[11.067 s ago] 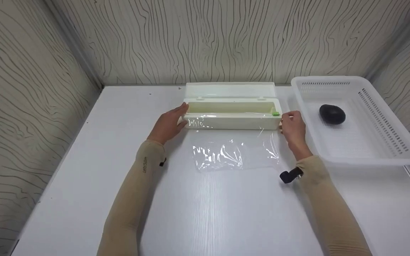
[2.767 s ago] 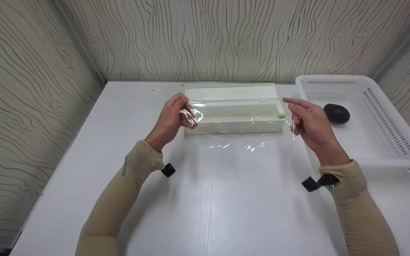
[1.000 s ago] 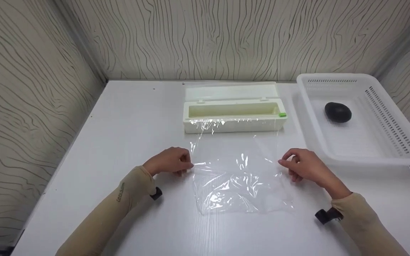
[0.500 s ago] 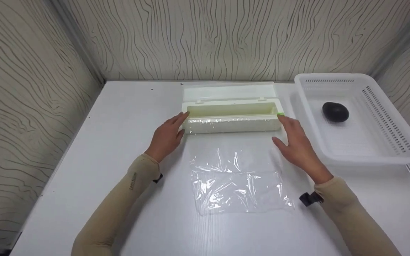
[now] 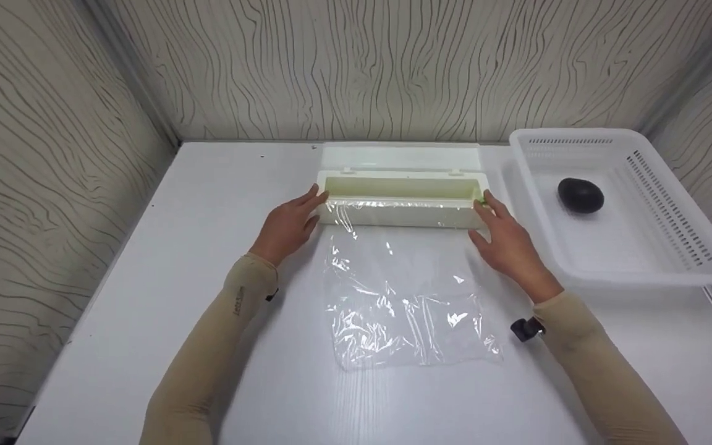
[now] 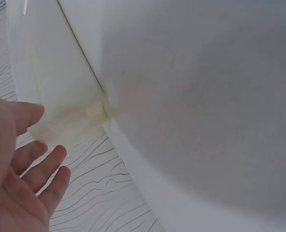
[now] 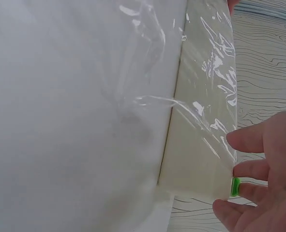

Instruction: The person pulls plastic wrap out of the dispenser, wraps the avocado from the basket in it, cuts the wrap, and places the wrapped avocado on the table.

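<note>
A long cream plastic-wrap dispenser lies near the back of the table, its lid tipped back. Clear plastic wrap runs over its front edge and spreads, wrinkled, across the table toward me. My left hand touches the dispenser's left end, fingers fairly straight; in the left wrist view thumb and fingers stand apart. My right hand is at the right end. In the right wrist view its fingers are loosely extended, one touching the small green slider on the dispenser's edge.
To the right stands a white plastic basket with slotted sides. A dark oval object, resembling an avocado, lies inside it. Wood-patterned panels enclose the white table at the back and sides.
The wrap was drawn out toward me and laid on the table. Both hands let go of it and moved forward to the dispenser's ends. The right hand has come to the green slider.
</note>
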